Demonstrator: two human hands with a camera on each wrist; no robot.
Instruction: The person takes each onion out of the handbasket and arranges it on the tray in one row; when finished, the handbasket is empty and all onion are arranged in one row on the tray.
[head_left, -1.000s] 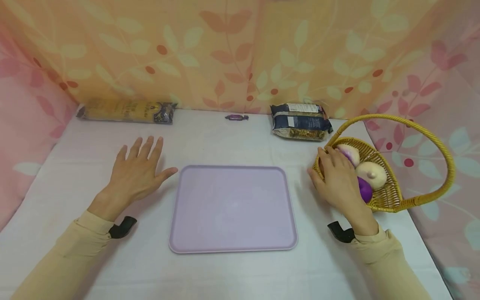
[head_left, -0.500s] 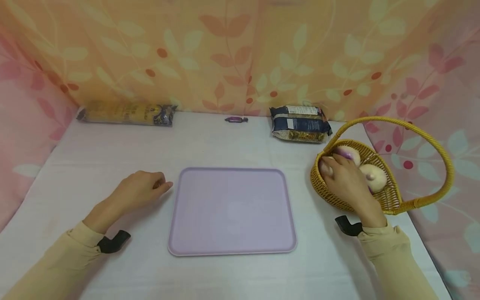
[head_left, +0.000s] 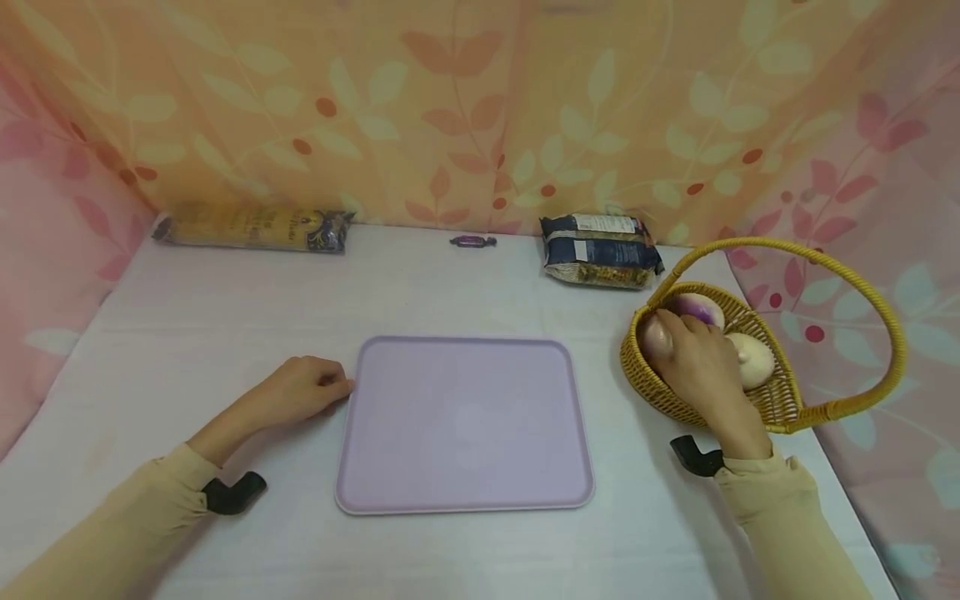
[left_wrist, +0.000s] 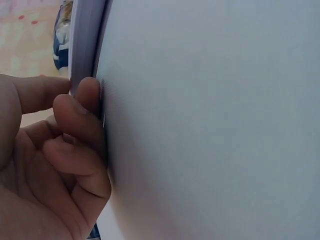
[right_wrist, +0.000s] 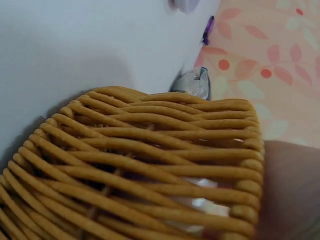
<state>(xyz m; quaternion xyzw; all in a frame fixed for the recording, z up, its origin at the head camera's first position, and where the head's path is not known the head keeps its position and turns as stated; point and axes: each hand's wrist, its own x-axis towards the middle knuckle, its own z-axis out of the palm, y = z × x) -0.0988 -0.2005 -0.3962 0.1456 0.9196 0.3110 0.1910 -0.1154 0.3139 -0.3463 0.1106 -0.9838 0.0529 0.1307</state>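
Note:
At the left edge of a pale purple tray (head_left: 465,425) is my left hand (head_left: 307,387). In the left wrist view its thumb and curled fingers (left_wrist: 75,115) pinch the tray rim (left_wrist: 85,45). My right hand (head_left: 697,358) reaches into a yellow wicker basket (head_left: 787,400) with an arched handle. Its fingers curl on a pale pinkish round vegetable (head_left: 655,340) at the basket's left side. A white-and-purple round vegetable (head_left: 701,308) and a cream one with a small nub (head_left: 753,361) lie beside the hand. In the right wrist view the basket's woven side (right_wrist: 140,150) hides most of the hand.
Along the back of the white table lie a long yellow packet (head_left: 255,229), a purple wrapped candy (head_left: 472,241) and a navy packet (head_left: 602,250). Patterned cloth (head_left: 450,108) hangs behind and at both sides.
My left hand has drawn back from spread-out, curled its fingers and come to the tray's left edge. The right hand has moved further into the basket and taken hold of the pinkish vegetable.

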